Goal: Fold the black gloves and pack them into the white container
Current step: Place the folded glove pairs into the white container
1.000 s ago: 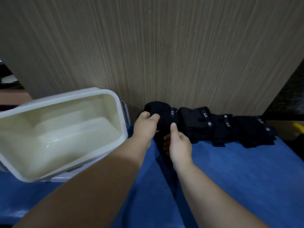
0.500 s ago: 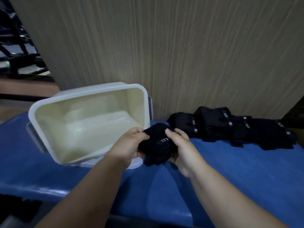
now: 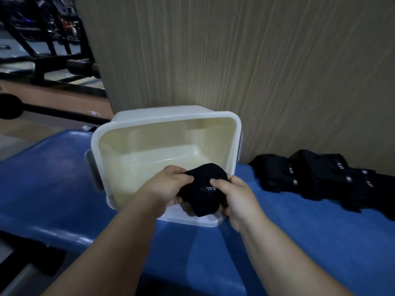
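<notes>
We have moved the black glove (image 3: pixel 202 197) over the white container (image 3: pixel 171 111), at its near rim; our left hand (image 3: pixel 164 186) and right hand (image 3: pixel 237 195) each pinch it.

Dim, soft light leaves a pale sheen along the front edge of the blue pad (image 3: pixel 49 233) and a small glint inside the white container (image 3: pixel 171 113), with a broad soft shadow on the pad just before it. The folded glove (image 3: pixel 201 195) and the black gloves (image 3: pixel 320 178) sink into near-featureless black, only their pale labels showing. Wide-angle distortion bows the grain of the wood-grain panel (image 3: pixel 256 60), and the dark upper-left background is murky and smeared.
</notes>
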Available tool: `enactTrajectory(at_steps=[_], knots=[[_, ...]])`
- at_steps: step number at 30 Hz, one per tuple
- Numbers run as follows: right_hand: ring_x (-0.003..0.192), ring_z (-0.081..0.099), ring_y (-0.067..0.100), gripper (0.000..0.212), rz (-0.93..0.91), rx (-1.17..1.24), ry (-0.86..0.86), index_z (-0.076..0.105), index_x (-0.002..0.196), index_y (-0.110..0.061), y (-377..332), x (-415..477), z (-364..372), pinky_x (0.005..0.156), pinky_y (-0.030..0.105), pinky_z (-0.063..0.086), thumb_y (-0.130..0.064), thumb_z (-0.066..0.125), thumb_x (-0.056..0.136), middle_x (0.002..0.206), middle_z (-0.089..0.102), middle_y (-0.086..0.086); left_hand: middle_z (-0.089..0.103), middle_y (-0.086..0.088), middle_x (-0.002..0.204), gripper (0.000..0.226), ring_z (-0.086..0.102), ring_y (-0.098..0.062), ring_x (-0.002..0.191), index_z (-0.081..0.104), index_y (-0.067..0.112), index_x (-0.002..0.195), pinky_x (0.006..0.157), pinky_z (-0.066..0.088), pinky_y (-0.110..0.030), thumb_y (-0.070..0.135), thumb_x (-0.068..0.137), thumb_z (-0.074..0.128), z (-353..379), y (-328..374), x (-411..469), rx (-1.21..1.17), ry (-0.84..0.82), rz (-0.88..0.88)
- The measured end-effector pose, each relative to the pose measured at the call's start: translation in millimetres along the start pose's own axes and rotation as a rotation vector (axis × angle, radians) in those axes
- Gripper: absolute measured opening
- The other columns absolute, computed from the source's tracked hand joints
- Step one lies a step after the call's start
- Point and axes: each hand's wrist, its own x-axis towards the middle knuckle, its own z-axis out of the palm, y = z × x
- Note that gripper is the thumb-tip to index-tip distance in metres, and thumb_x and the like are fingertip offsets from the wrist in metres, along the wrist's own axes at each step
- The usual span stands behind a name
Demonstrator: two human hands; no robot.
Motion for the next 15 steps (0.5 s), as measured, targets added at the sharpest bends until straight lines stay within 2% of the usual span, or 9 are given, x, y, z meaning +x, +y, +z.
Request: enactTrajectory(at_steps=[2, 4, 5, 8, 10, 12, 15], knots=[[0.069, 0.066, 0.026, 0.009, -0.039, -0.045, 0.046, 0.060, 0.087, -0.011, -1.9, 6.8, 13.2, 0.054, 0.030, 0.050, -0.010, 0.068, 0.083, 0.081, 0.070, 0.013, 0.064, -0.007, 0.104, 0.043, 0.068, -0.026, 0.088, 0.057, 0.022, 0.102, 0.081, 0.057, -0.039, 0.040, 0.067, 0.073, -8.9, 1.4, 4.2, 0.054, 0.099, 0.027], [0.073, 0.069, 0.028, 0.011, -0.076, -0.111, 0.084, 0.062, 0.089, -0.010, -4.0, 15.4, 23.2, 0.059, 0.035, 0.056, -0.012, 0.070, 0.081, 0.085, 0.072, 0.015, 0.062, -0.005, 0.108, 0.057, 0.071, -0.024, 0.083, 0.055, 0.028, 0.095, 0.083, 0.058, -0.044, 0.054, 0.047, 0.070, -18.6, 1.9, 10.5, 0.061, 0.159, 0.048], [0.077, 0.070, 0.029, 0.013, -0.083, -0.142, 0.106, 0.063, 0.090, -0.011, -4.4, 19.9, 26.8, 0.065, 0.039, 0.059, -0.014, 0.071, 0.080, 0.087, 0.072, 0.015, 0.061, -0.005, 0.110, 0.059, 0.072, -0.022, 0.080, 0.053, 0.029, 0.094, 0.083, 0.058, -0.044, 0.056, 0.044, 0.069, -22.3, 1.3, 13.9, 0.048, 0.174, 0.047], [0.081, 0.070, 0.032, 0.015, -0.092, -0.247, 0.183, 0.064, 0.085, -0.017, -2.7, 33.8, 33.5, 0.074, 0.053, 0.058, -0.021, 0.074, 0.075, 0.089, 0.072, 0.013, 0.062, -0.002, 0.108, 0.053, 0.071, -0.020, 0.082, 0.045, 0.031, 0.093, 0.085, 0.057, -0.041, 0.059, 0.053, 0.064, -27.6, -0.2, 18.6, 0.138, 0.221, 0.017], [0.082, 0.069, 0.029, 0.019, -0.111, -0.359, 0.220, 0.063, 0.088, -0.018, -2.0, 40.4, 38.5, 0.076, 0.052, 0.058, -0.024, 0.074, 0.075, 0.090, 0.071, 0.010, 0.063, 0.003, 0.102, 0.052, 0.067, -0.022, 0.089, 0.041, 0.035, 0.100, 0.086, 0.055, -0.042, 0.063, 0.059, 0.057, -28.1, -1.3, 18.2, 0.307, 0.246, -0.001], [0.082, 0.067, 0.024, 0.028, -0.143, -0.477, 0.244, 0.060, 0.097, -0.014, -3.6, 46.2, 43.3, 0.075, 0.050, 0.058, -0.027, 0.073, 0.076, 0.088, 0.068, 0.003, 0.064, 0.004, 0.100, 0.044, 0.064, -0.022, 0.091, 0.040, 0.032, 0.106, 0.086, 0.053, -0.039, 0.056, 0.073, 0.057, -24.8, -0.6, 15.2, 0.423, 0.265, 0.031], [0.088, 0.061, 0.022, 0.032, -0.174, -0.789, 0.261, 0.054, 0.106, -0.015, -10.8, 48.5, 48.5, 0.076, 0.039, 0.055, -0.032, 0.068, 0.082, 0.091, 0.061, -0.002, 0.055, 0.003, 0.117, 0.035, 0.055, -0.019, 0.102, 0.045, 0.024, 0.119, 0.081, 0.043, -0.029, 0.039, 0.089, 0.056, -18.5, -1.7, 14.5, 0.599, 0.314, 0.139]])
